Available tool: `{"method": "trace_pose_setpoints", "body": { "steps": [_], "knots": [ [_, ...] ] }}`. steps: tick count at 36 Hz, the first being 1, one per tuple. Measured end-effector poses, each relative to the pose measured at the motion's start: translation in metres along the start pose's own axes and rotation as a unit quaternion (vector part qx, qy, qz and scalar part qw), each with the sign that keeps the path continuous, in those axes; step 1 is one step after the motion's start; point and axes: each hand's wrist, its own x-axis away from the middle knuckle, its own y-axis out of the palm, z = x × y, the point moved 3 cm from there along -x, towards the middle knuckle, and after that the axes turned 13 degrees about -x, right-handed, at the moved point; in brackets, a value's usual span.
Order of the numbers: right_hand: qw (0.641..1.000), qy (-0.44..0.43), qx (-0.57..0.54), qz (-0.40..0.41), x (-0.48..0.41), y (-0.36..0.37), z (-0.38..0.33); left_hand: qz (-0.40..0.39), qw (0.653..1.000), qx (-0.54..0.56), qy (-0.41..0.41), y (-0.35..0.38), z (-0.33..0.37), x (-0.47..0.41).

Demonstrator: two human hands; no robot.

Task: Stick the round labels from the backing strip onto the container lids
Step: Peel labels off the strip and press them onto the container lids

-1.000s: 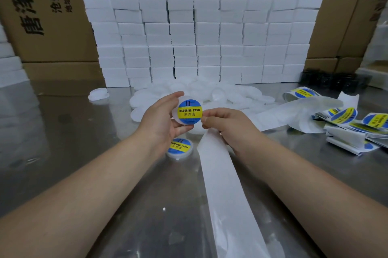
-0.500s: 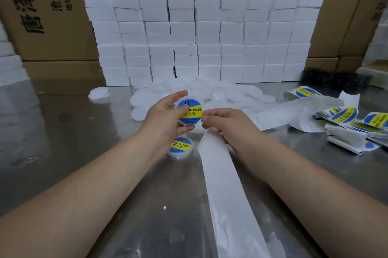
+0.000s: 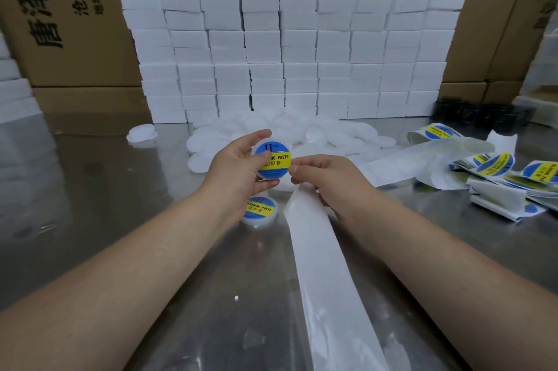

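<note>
My left hand [image 3: 238, 168] holds a round white lid [image 3: 273, 161] above the table, thumb pressing across its blue and yellow label. My right hand [image 3: 326, 177] is beside the lid's right edge, fingers curled round the white backing strip [image 3: 326, 280], which runs toward me down the table. A second labelled lid [image 3: 259, 210] lies flat on the table under my left hand. A pile of plain white lids [image 3: 332, 132] lies behind my hands.
More strip with blue and yellow labels [image 3: 498, 171] lies folded at the right. A wall of white blocks [image 3: 290, 56] stands at the back, with cardboard boxes [image 3: 63, 17] behind. One loose lid [image 3: 142, 132] sits at the left on the steel table [image 3: 99, 189].
My left thumb has slid over the label on the held lid, covering its left part. The lid has tilted slightly; my right hand has stayed in place.
</note>
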Motion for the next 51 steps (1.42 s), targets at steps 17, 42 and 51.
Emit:
{"method": "trace_pose_setpoints", "body": {
  "steps": [17,42,51],
  "knots": [
    [0.998,-0.023,0.025,0.047,-0.005,-0.006,0.002,0.104,0.988,-0.094,0.066,-0.006,0.004,-0.004],
    [0.984,-0.066,0.127,0.105,-0.008,-0.012,0.003,0.099,0.933,-0.332,0.094,-0.007,-0.004,-0.011],
    [0.986,-0.061,0.114,0.104,-0.010,-0.013,0.004,0.012,0.816,-0.578,0.005,-0.012,-0.016,-0.018]
  ]
}}
